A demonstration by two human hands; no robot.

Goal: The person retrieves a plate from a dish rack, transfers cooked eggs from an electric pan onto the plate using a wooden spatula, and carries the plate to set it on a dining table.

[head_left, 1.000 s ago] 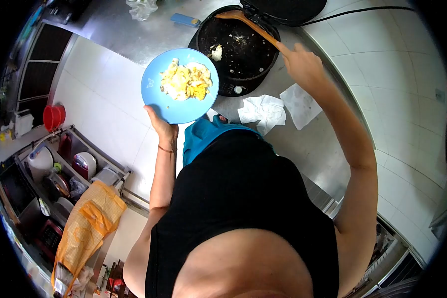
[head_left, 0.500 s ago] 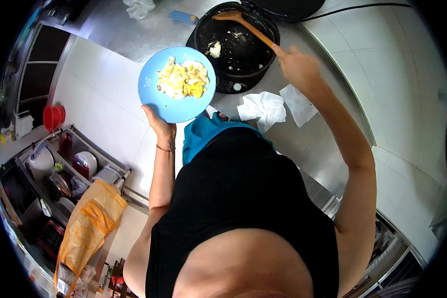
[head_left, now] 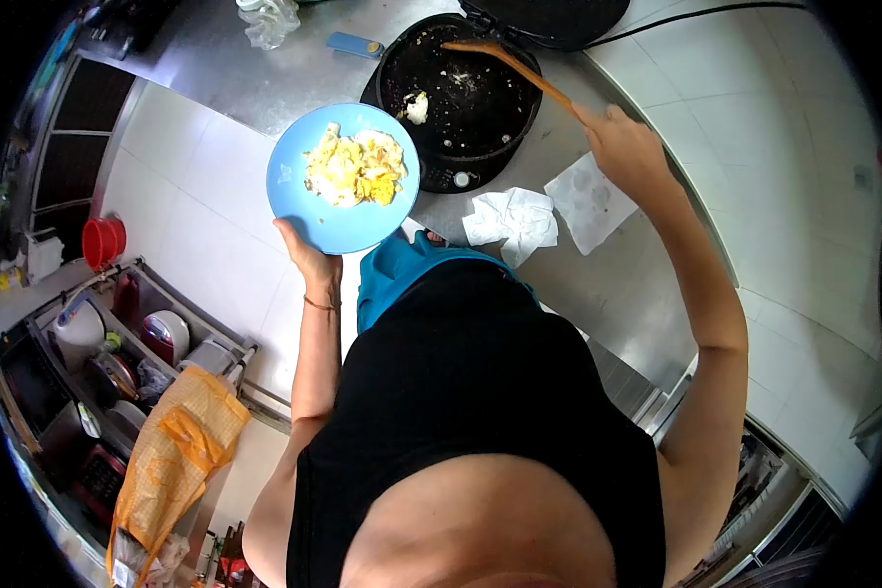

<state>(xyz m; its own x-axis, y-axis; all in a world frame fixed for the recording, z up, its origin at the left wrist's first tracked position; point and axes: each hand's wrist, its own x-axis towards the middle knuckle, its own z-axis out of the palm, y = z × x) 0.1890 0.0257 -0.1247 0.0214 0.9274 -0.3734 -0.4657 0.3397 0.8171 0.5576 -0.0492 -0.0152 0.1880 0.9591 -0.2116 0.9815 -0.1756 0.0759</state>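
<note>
My left hand (head_left: 310, 257) grips the lower rim of a blue plate (head_left: 299, 211), which is held level beside the pan. Scrambled egg (head_left: 353, 167) lies on the plate. My right hand (head_left: 625, 149) is closed round the handle end of a wooden spatula (head_left: 529, 73). Its flat tip is over the far part of the round black electric pan (head_left: 470, 122). A small lump of egg (head_left: 417, 108) sits at the pan's left side, and pale crumbs are scattered over its bottom.
Crumpled white tissue (head_left: 512, 220) and a flat paper sheet (head_left: 586, 201) lie on the metal counter (head_left: 622, 294). Behind are a blue-handled object (head_left: 355, 45), a plastic bag (head_left: 269, 22) and the pan's open lid (head_left: 559, 18). A rack (head_left: 152, 269) and red bucket (head_left: 104, 241) stand left.
My right hand has moved outward to the right with the spatula, whose tip has shifted right within the pan. The plate is slightly further left in view, still in my left hand.
</note>
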